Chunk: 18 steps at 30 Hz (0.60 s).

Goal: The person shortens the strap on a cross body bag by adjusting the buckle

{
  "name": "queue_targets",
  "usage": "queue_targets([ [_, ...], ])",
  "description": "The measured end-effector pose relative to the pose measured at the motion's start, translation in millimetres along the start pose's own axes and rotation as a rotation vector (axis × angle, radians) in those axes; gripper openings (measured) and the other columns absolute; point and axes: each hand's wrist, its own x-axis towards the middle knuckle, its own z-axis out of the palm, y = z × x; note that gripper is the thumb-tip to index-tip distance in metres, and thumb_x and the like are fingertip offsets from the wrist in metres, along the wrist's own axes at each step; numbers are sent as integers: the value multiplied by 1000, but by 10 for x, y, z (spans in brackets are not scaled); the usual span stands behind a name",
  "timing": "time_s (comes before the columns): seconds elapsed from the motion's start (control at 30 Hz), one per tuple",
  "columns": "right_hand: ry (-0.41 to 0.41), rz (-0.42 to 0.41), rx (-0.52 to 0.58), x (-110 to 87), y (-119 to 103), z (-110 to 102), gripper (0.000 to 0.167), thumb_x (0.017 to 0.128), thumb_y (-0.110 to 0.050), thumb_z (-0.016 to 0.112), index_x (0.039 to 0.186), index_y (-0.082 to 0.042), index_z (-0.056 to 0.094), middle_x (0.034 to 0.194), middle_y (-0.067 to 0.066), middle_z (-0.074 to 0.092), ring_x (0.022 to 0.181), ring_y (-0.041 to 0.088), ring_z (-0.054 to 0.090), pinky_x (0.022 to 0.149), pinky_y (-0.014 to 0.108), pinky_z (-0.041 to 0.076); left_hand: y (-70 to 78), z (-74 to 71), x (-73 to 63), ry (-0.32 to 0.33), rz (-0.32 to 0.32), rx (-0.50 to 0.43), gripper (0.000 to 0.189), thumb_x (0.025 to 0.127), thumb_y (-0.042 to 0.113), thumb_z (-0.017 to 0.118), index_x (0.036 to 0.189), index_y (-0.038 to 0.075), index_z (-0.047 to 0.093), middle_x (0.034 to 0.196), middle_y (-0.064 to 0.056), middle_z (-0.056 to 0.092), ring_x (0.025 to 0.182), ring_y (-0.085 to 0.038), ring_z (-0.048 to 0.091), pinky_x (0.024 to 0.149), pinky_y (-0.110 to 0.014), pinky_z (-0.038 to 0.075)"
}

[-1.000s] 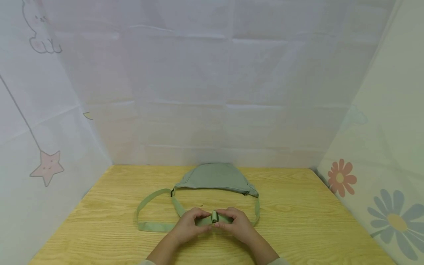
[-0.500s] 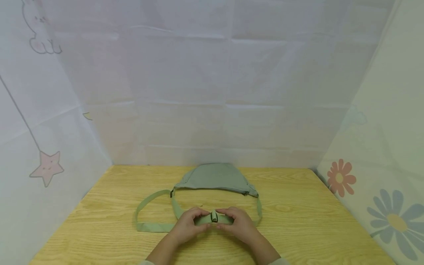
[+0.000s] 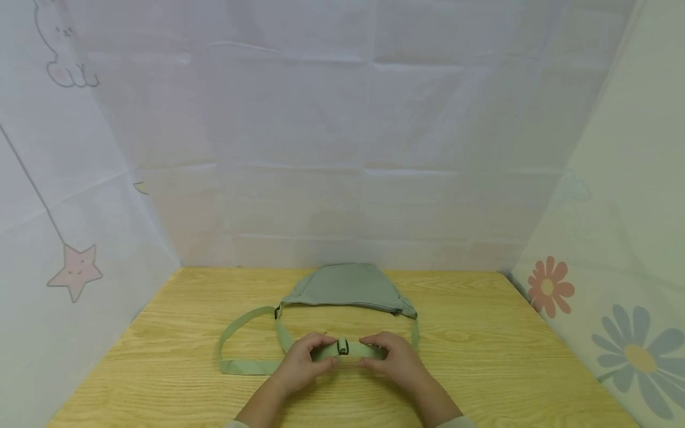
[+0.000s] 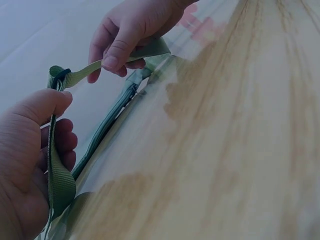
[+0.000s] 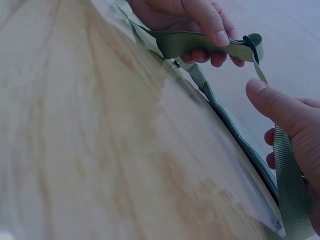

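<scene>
A grey-green waist bag (image 3: 345, 285) lies at the back of the table, with its light green webbing strap (image 3: 250, 367) spread in front. My left hand (image 3: 302, 367) pinches the strap between thumb and fingers, just left of a dark slide buckle (image 3: 343, 346). A small loop of webbing stands up through that buckle. To the right, my right hand (image 3: 396, 361) pinches the strap a short way off the buckle, and a bare stretch of webbing shows between. In the left wrist view the strap hangs folded past the left palm (image 4: 20, 155).
The wooden table (image 3: 481, 356) has white cloth walls on the left, back and right. A wide strap loop lies at the left, running from a dark ring (image 3: 277, 311) at the bag's left end. A zip pull (image 3: 396, 312) sits near its right end.
My right hand has slid right, away from the buckle, and more strap shows between them. The buckle and my left hand have shifted slightly left. The bag stays put.
</scene>
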Motion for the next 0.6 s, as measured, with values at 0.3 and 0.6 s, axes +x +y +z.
queue_targets([
  [0.3, -30, 56, 102, -1, -2, -4, 46, 76, -39, 81, 116, -16, 73, 104, -6, 70, 92, 3, 58, 78, 21, 48, 4, 4, -6, 19, -36, -37, 42, 85, 23, 77, 123, 8, 66, 115, -8, 66, 102, -13, 57, 87, -22, 46],
  [0.6, -42, 56, 116, -1, -2, 6, 44, 80, -40, 78, 116, -14, 73, 100, -6, 68, 88, 1, 55, 76, 20, 46, 26, 1, -21, 30, -34, -79, 37, 84, 21, 78, 118, 10, 69, 111, -9, 68, 96, -8, 57, 82, -21, 46],
])
